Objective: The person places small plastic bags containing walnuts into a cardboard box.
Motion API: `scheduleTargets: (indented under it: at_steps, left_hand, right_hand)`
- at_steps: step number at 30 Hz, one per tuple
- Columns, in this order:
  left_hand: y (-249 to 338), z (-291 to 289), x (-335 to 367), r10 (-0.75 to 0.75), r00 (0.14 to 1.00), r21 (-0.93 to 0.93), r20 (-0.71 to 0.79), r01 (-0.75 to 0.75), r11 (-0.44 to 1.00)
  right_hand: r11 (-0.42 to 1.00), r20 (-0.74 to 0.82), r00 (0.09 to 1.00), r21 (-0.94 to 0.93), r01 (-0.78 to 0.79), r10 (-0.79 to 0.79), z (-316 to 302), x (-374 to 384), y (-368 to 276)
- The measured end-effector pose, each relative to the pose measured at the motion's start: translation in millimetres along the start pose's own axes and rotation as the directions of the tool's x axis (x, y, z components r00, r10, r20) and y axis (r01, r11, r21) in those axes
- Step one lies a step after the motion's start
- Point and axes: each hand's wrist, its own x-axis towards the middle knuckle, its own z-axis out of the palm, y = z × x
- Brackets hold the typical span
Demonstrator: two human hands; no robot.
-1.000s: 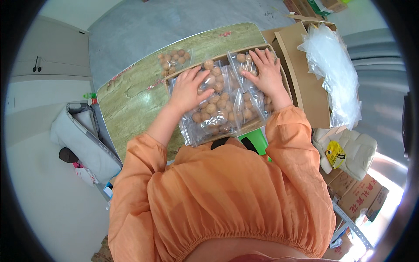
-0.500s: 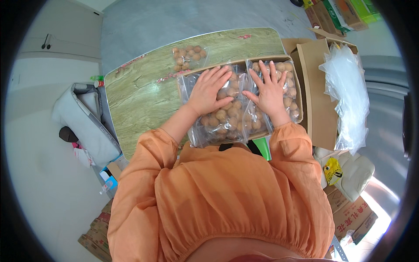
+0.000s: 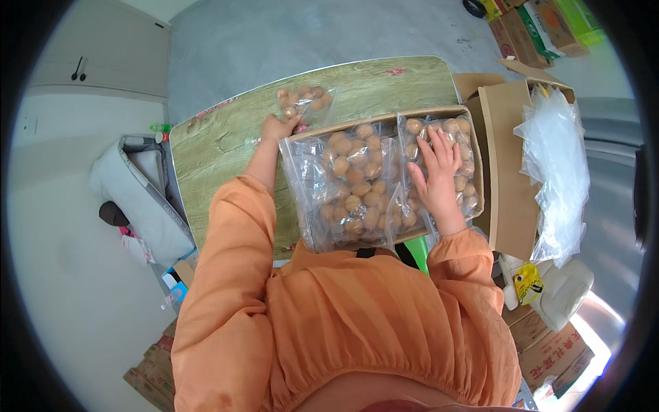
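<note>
At the far side of the table, my left hand (image 3: 280, 128) has its fingers closed on the near edge of a small clear bag of walnuts (image 3: 317, 101). Part of its fingertips is hidden by the bag. My right hand (image 3: 441, 175) lies with fingers spread on a clear walnut bag (image 3: 465, 165) at the right of a shallow cardboard box (image 3: 479, 147). Another large bag of walnuts (image 3: 357, 168) fills the box's left part, and its flat plastic edge hangs over the left side.
The box sits on a green wood-patterned table (image 3: 220, 165). To its right stands a taller open carton (image 3: 508, 165) with a stack of clear plastic bags (image 3: 557, 172) draped over it. A grey folded fabric item (image 3: 141, 192) stands beyond the table's left edge.
My left hand has left the bags in the box and moved to the far left, onto the small walnut bag. My right hand stays on the right-hand bag. The view has shifted slightly.
</note>
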Motion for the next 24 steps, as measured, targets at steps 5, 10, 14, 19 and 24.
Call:
scheduleTargets:
  at_steps: [5, 10, 14, 19, 24]
  left_hand:
    - [-31.4, 26.1, 22.2, -0.123, 0.87, -0.534, 0.477, 0.398, 0.746]
    - [13.0, -34.2, 5.0, -0.057, 0.835, -0.831, 0.548, 0.551, 0.075]
    - [50.0, -111.8, -16.2, 0.054, 0.942, -0.94, 0.332, 0.335, -0.068]
    - [112.4, -194.3, -64.0, 0.445, 0.858, -0.907, 0.255, 0.372, -0.198]
    - [161.5, -179.6, -121.0, 0.721, 0.553, -0.858, 0.417, 0.501, 0.112]
  right_hand:
    - [0.995, -0.061, 0.998, 0.095, 0.006, -0.001, -8.5, -0.9, 1.8]
    - [0.986, -0.136, 0.987, 0.151, -0.065, 0.086, -12.2, -8.5, 7.0]
    - [0.975, -0.182, 0.977, 0.209, -0.076, 0.115, -15.9, -7.8, 5.2]
    - [0.797, -0.144, 0.96, 0.594, -0.111, 0.241, -21.7, -4.4, -14.5]
    - [-0.148, 0.242, 0.938, 0.966, -0.209, 0.25, -30.3, -6.2, -38.0]
